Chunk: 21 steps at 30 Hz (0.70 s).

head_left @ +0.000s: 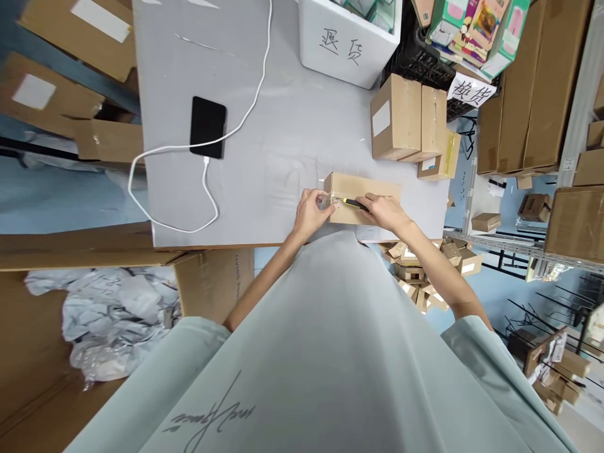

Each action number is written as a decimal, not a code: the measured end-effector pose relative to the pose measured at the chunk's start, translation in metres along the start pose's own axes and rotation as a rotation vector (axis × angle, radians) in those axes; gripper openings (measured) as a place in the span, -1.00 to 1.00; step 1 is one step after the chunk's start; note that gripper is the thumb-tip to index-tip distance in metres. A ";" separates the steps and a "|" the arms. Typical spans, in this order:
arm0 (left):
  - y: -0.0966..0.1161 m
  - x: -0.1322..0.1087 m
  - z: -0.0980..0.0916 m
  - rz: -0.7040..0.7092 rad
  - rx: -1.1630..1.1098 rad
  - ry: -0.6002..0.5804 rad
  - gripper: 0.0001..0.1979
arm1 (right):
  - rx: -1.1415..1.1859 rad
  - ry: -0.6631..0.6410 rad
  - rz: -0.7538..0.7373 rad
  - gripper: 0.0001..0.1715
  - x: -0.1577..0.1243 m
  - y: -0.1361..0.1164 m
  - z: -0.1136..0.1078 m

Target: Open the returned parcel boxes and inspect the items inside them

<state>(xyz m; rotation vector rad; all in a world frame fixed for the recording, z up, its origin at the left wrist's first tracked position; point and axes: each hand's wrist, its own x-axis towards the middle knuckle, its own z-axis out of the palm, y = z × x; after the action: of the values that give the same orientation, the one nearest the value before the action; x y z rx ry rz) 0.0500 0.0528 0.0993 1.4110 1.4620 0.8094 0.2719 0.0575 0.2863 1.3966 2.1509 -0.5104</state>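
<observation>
A small brown cardboard box (365, 185) lies on the grey tabletop near its front edge. My right hand (384, 211) is closed around a black and yellow utility knife (353, 203), whose tip points left at the box's near-left end. At that left end my left hand (311, 211) pinches a bit of clear tape (323, 200) between thumb and fingers. The thumb is close to the blade tip. Whether the blade touches the box, I cannot tell.
A black phone (207, 126) with a white cable (257, 94) lies left on the table. Behind stand a white bin (349, 50) and several cartons (401, 119). A large carton with crumpled packaging (117, 308) stands lower left. More boxes (415, 277) lie below the table's right edge.
</observation>
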 end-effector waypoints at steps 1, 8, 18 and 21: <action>-0.001 0.001 0.000 -0.010 0.000 0.003 -0.60 | -0.011 -0.009 0.004 -0.45 0.000 -0.002 -0.002; -0.005 0.011 -0.001 -0.001 -0.136 -0.011 -0.51 | -0.064 -0.038 0.022 -0.46 0.000 -0.009 -0.014; -0.015 0.010 0.012 -0.139 -0.523 -0.015 -0.26 | -0.111 -0.040 0.014 -0.45 0.009 -0.005 -0.018; -0.017 0.015 0.015 -0.232 -0.654 -0.007 -0.37 | -0.117 -0.038 -0.007 -0.48 0.016 -0.002 -0.018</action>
<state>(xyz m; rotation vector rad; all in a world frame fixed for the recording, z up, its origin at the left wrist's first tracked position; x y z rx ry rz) 0.0588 0.0631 0.0756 0.7377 1.1715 1.0087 0.2605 0.0785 0.2908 1.3066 2.1205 -0.4032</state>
